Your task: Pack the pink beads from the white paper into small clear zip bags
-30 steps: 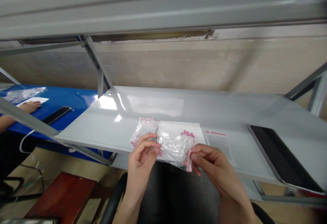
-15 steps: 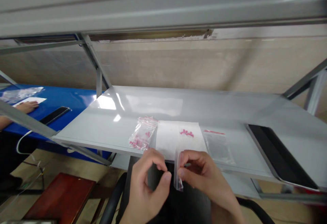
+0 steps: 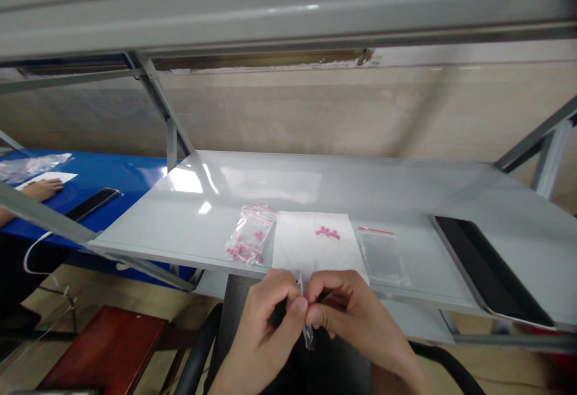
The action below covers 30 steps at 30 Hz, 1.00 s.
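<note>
So, a big gray shelf (image 3: 189, 226) ran across the view, and a white paper (image 3: 311, 241) lay on it. Both arms came up from below, with the hands close together just past the front edge of the shelf. The left hand (image 3: 270, 317) and the right hand (image 3: 356, 317) were closed, and their fingers (image 3: 315, 317) pinched a tiny clear bag (image 3: 308, 335) in the air. A clear bag of pink beads (image 3: 250, 237) lay beside the paper, and loose pink beads (image 3: 327, 232) sat on it
</note>
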Each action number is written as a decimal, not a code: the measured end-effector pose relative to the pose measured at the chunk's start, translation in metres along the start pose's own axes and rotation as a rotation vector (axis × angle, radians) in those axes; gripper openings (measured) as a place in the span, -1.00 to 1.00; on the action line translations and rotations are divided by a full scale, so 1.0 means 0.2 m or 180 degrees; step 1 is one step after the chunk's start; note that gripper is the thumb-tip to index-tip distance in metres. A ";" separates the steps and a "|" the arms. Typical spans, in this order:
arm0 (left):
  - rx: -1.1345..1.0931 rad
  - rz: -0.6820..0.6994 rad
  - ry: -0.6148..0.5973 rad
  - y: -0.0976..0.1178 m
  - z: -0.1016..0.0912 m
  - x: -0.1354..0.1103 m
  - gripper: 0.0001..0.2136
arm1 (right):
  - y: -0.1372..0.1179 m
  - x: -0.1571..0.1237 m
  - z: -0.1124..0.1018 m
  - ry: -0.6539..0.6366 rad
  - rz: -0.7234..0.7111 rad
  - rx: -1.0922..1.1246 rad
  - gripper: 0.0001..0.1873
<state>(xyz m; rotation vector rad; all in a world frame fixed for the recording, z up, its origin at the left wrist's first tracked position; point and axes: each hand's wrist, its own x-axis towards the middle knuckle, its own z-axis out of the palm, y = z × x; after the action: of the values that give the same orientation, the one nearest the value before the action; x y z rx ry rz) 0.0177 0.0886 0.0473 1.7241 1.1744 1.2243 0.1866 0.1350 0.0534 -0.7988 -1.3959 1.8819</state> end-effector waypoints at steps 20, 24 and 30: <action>0.1003 0.0792 0.0562 0.06 0.03 0.03 -0.79 | -0.06 -0.05 0.10 0.0446 -0.0474 -0.1618 -0.76; 0.0994 0.0776 0.0580 0.08 0.03 0.03 -0.79 | -0.05 -0.06 0.10 0.0468 -0.0512 -0.1746 -0.75; 0.1030 0.0691 0.0732 0.05 0.02 0.03 -0.77 | -0.05 -0.05 0.09 0.0763 -0.0591 -0.1951 -0.72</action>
<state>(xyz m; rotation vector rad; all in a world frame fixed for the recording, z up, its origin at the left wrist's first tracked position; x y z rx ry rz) 0.0254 0.0903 0.0570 2.0322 1.4114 1.4561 0.1801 0.1182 0.0681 -1.0947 -1.8368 1.1717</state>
